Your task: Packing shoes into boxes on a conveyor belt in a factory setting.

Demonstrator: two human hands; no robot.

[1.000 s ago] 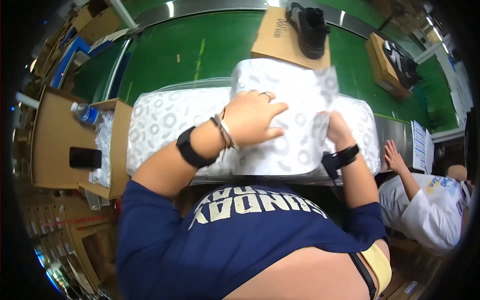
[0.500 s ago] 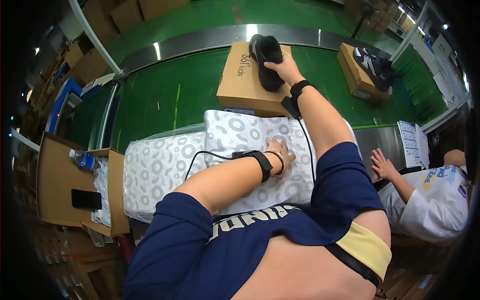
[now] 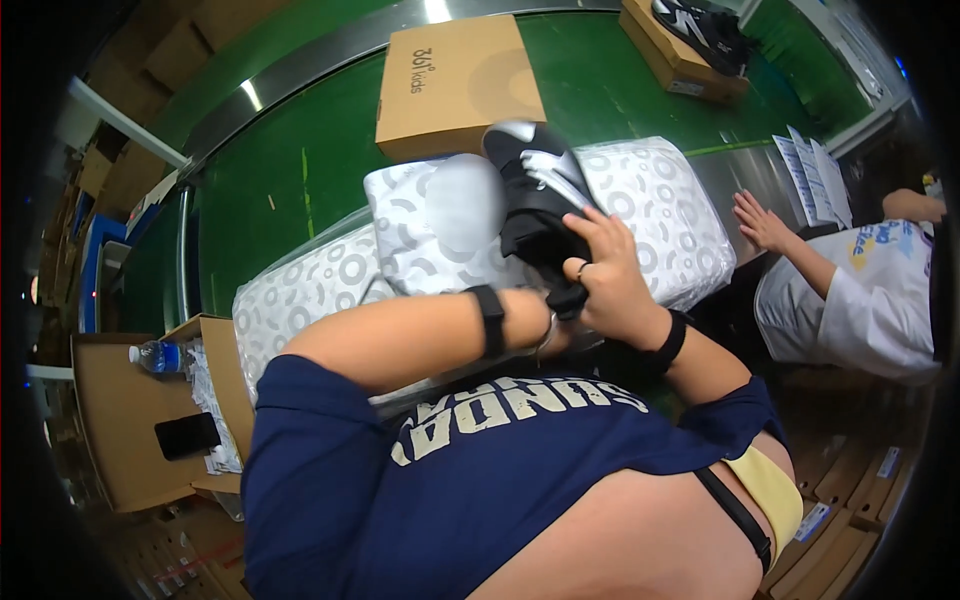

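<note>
A black sneaker (image 3: pixel 540 190) with white and grey trim hangs toe outward over the wrapping paper, in front of my chest. My right hand (image 3: pixel 612 270) is closed round its heel end. Beside the shoe is a blurred pale oval (image 3: pixel 465 203); whether it is a second shoe's sole I cannot make out. My left hand (image 3: pixel 562 338) is close under the heel, its fingers hidden behind the shoe and the right hand. Below lie a folded sheet of grey-patterned paper (image 3: pixel 405 235) and a wide stack of the same paper (image 3: pixel 655 205) in clear plastic.
A closed brown shoebox (image 3: pixel 450 85) lies beyond the paper on the green belt (image 3: pixel 250 215). Another sneaker (image 3: pixel 700 32) rests on a box (image 3: pixel 670 62) at far right. At left, an open carton (image 3: pixel 120 420) holds a bottle, phone and white packets. A co-worker's hand (image 3: pixel 762 222) is at right.
The black footwear has come off the shoebox and toward me in my right hand. My left hand has moved from lying spread on the paper to beside the shoe's heel.
</note>
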